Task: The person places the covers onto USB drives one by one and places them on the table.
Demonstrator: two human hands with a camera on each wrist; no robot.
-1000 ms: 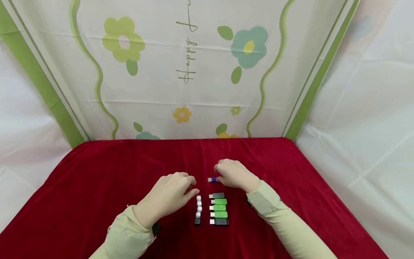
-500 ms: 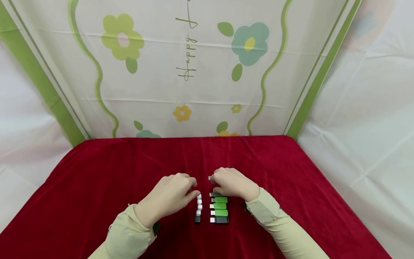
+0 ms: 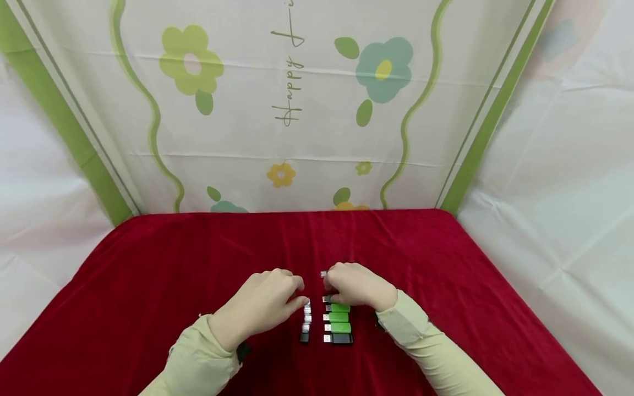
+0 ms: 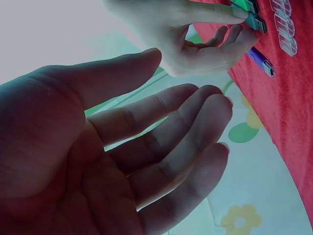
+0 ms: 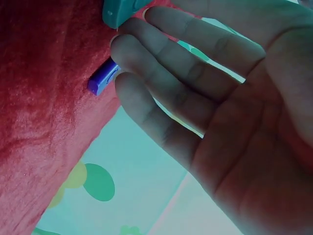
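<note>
One red-clothed desk (image 3: pixel 148 275), left hand (image 3: pixel 260 302) and right hand (image 3: pixel 360 286) well inside its far edge.
Left: fingers loosely curved, thumb standing apart. Right: bent downward, thumb and fingertip clamped on grey USB drive (image 4: pixel 255 22), between purple drive (image 4: pixel 260 61) nearer the far edge and three green drives (image 3: pixel 339 317); clear caps (image 3: pixel 307 318) beside, toward the left edge.

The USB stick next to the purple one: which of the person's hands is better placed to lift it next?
Probably the right hand: its thumb and fingertips are at that stick, while the left hand, holding nothing, is beside the clear caps.
</note>
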